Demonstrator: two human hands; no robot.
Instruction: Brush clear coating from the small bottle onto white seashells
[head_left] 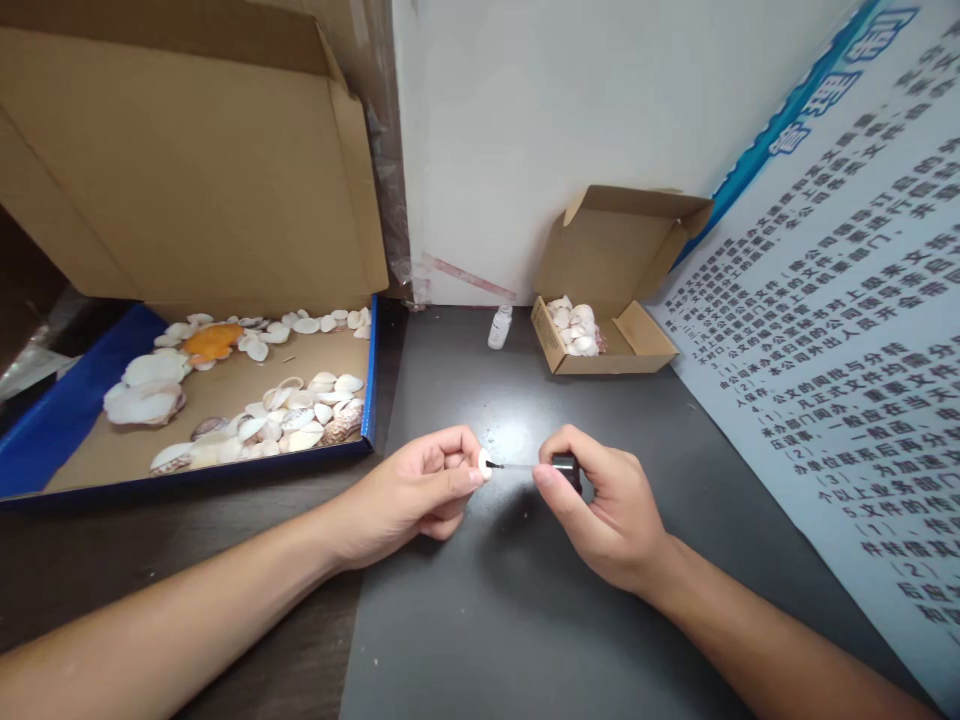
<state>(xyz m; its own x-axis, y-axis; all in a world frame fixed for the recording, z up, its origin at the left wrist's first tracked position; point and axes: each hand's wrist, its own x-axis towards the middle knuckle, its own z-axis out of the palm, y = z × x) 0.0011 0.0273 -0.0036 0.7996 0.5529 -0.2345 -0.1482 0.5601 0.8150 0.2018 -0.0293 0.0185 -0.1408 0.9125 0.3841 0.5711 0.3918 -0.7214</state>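
Note:
Between the thumb and fingers of my left hand (431, 485) is a small white seashell (485, 464), held over the dark table. My right hand (604, 500) is closed on the black cap of a brush applicator (568, 470). The applicator's thin stem points left, and its dark tip meets the shell's edge. Behind my hands stands a small white bottle (499, 328), upright, with no cap on its neck.
At left, a blue-edged cardboard box (370, 385) with its lid up holds many shells and an orange scallop shell (214, 343). At the back right, a small open carton (615, 365) holds white shells. A printed poster (825, 330) slopes along the right side.

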